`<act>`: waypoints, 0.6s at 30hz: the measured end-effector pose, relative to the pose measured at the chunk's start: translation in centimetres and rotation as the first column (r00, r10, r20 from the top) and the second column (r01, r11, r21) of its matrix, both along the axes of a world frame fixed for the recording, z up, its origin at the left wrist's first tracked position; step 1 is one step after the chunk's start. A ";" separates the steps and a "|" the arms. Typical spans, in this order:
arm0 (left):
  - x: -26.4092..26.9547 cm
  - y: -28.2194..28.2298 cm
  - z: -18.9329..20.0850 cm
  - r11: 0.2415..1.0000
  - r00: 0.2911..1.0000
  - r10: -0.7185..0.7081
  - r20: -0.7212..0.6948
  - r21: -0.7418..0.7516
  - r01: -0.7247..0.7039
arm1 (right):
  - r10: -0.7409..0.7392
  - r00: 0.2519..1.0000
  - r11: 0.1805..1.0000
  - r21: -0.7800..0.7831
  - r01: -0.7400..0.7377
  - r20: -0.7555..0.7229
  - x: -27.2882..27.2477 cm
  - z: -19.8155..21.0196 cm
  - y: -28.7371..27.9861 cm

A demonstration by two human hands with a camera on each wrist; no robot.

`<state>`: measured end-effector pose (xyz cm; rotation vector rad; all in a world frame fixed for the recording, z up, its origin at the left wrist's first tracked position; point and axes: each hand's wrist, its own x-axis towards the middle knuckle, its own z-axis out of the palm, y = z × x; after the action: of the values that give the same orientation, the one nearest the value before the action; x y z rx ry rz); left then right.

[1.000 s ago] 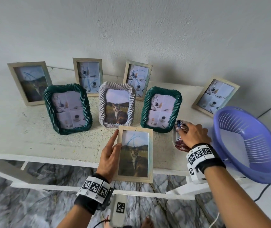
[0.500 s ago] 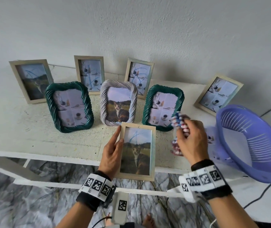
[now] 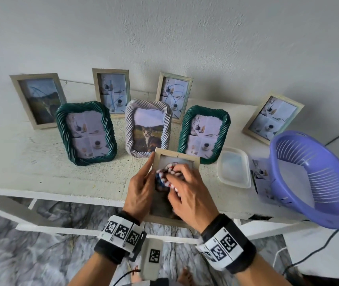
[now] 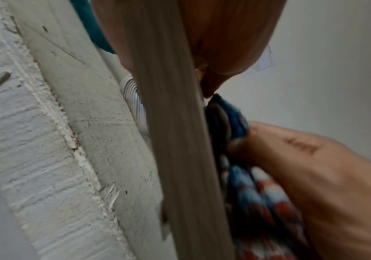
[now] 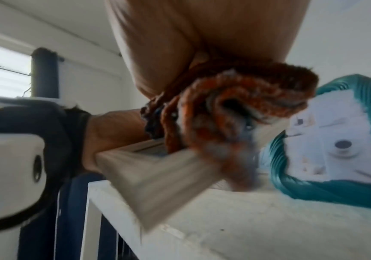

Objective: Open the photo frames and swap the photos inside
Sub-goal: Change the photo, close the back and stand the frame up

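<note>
Purple basket [image 3: 317, 182] on white table [image 3: 20, 162], clear plastic tray [image 3: 234, 168] just beside it

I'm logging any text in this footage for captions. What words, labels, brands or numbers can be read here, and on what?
No readable words or numbers.
Wristbands: black-and-white square code markers only, no letters.
Device below the table: one such marker.
Paper on the wall: print too blurred to read.
Frame photos: pictures only.
</note>
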<state>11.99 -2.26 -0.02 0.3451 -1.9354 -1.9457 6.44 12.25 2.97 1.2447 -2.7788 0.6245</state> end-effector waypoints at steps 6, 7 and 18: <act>0.3 0.8 1.0 0.998 0.999 0.019 -0.027 -0.051 -0.020 | -0.158 0.980 0.986 0.030 0.163 -0.118 -1.8 1.1 0.2; 0.1 0.7 1.2 0.997 0.999 0.033 -0.018 -0.064 -0.034 | -0.168 0.982 0.986 -0.013 0.167 -0.090 -1.4 1.2 -0.5; -0.3 0.3 1.0 0.999 0.999 0.031 -0.030 0.014 -0.030 | -0.052 0.986 0.997 0.053 0.061 -0.158 -1.8 1.4 0.4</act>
<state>11.71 -1.92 0.93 0.3450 -1.8881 -1.9344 4.63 12.70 4.41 1.1649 -2.7095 0.4261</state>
